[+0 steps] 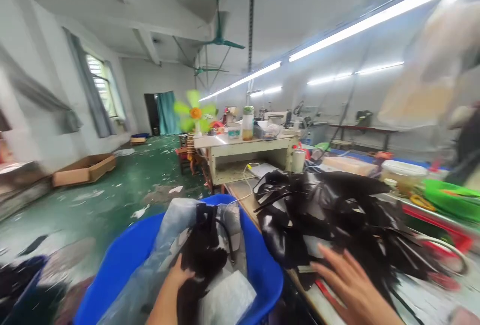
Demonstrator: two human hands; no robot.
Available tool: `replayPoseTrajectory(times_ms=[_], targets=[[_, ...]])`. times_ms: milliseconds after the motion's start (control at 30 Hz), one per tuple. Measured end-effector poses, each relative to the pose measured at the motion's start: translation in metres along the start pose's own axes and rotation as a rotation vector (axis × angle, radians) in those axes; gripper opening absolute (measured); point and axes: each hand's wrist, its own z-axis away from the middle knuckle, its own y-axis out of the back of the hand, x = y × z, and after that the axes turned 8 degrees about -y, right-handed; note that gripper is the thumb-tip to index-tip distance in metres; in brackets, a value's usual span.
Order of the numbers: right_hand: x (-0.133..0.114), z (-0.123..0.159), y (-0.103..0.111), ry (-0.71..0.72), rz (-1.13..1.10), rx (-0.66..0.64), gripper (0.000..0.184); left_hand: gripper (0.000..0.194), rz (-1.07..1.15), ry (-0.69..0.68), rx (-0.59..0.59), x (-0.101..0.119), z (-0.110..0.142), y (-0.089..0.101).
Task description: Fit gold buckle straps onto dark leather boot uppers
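My left hand (179, 276) reaches into a blue plastic tub (262, 265) and grips a bundle of black pieces (204, 255) that lies on a clear plastic bag (168, 235). My right hand (352, 285) is stretched out with fingers spread, flat against a large heap of shiny black cut pieces (330, 210) on the worktable (240, 190). The picture is smeared by motion.
A green tray (450, 192) and a lidded jar (403, 175) stand at the right. Behind are a beige table (243, 147) with a bottle and a green toy fan (195, 112). An open cardboard box (84, 169) lies on the green floor at left.
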Motion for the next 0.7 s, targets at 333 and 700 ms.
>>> replayPoseTrajectory(times_ms=[333, 700], targets=[[-0.038, -0.013, 0.047, -0.409, -0.338, -0.359, 0.038, 0.049, -0.166, -0.174, 0.275, 0.078, -0.021, 0.05], [-0.061, 0.002, 0.084, -0.526, -0.492, -0.227, 0.044, 0.058, 0.152, -0.992, 0.665, 0.258, 0.03, 0.069]])
